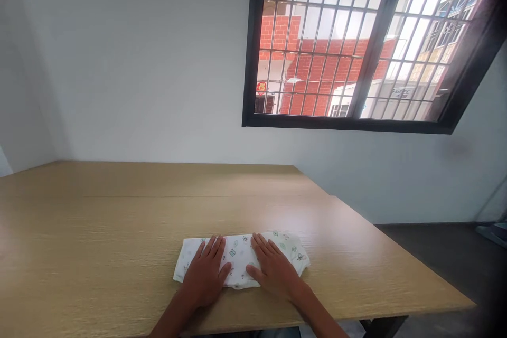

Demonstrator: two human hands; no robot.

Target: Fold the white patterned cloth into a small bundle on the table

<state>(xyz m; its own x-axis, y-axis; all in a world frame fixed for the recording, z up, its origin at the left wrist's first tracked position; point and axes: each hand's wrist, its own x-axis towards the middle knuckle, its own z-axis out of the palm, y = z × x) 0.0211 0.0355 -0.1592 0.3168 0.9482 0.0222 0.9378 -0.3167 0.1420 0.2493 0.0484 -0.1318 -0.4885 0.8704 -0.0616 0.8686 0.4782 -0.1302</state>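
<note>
Light wood-grained table point(111, 248) spreads before a plain greyish-white wall point(138, 63), its top reaching far leftward and back, its right edge slanting above dark grey floor point(428, 248). Near the front edge lies a folded white cloth printed with small figures point(238, 259). Left hand point(206, 273) and right hand point(273, 270) rest flat on it, apart, fingers outstretched and slightly spread.

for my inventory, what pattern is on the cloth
The cloth: white with small scattered prints, head view.
</note>
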